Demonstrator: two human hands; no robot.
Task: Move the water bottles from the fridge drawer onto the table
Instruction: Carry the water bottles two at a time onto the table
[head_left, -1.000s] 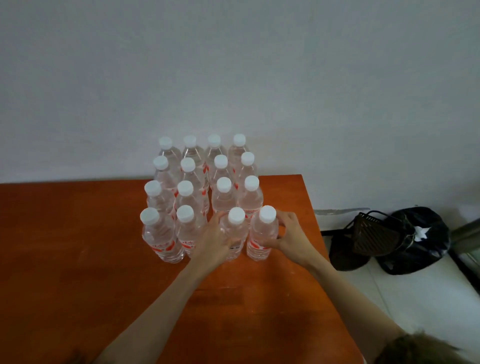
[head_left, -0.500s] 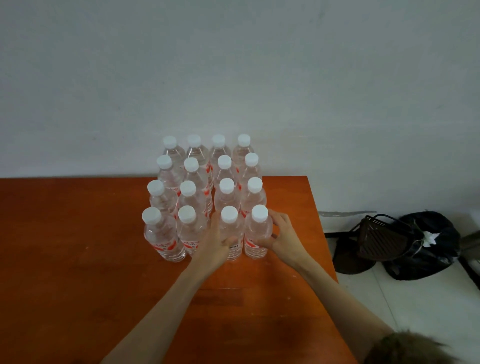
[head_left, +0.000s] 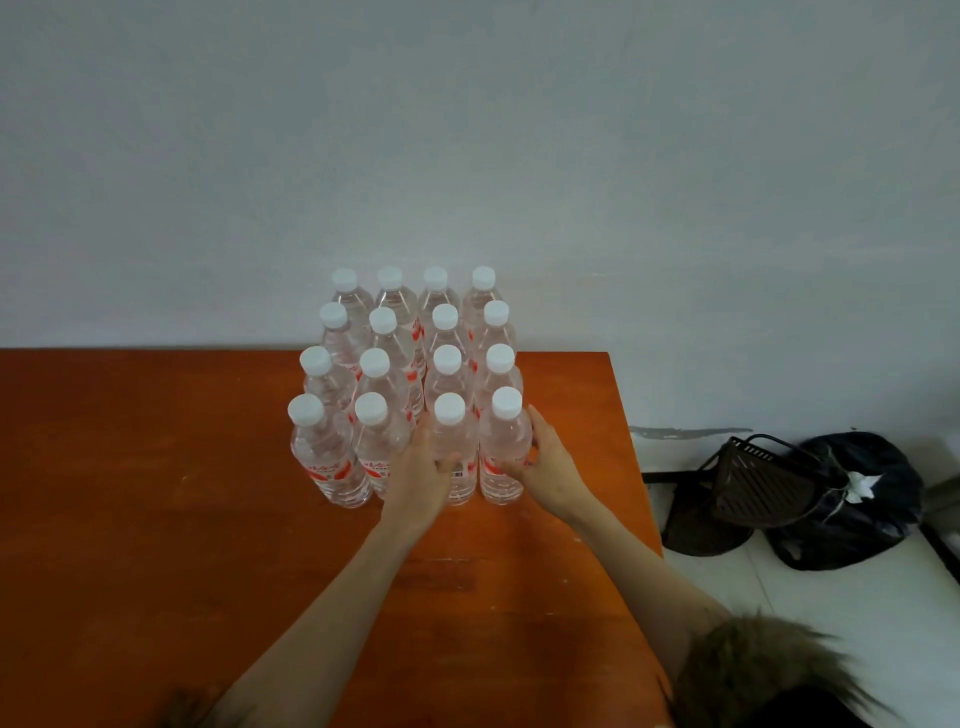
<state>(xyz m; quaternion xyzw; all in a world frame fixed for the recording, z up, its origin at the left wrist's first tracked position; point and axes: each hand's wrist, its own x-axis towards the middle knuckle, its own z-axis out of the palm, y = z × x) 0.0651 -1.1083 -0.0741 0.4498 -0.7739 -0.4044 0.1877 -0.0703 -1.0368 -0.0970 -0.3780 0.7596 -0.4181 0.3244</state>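
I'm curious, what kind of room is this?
Probably a plain room in a home. An orange wooden table stands against a bare white wall, and black bags sit on the tiled floor.

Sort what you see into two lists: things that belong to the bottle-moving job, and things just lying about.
Part of the job:
water bottles, sixteen standing in rows
table
left hand, on a front bottle
right hand, on the next front bottle

Just lying about:
black bag
dark basket
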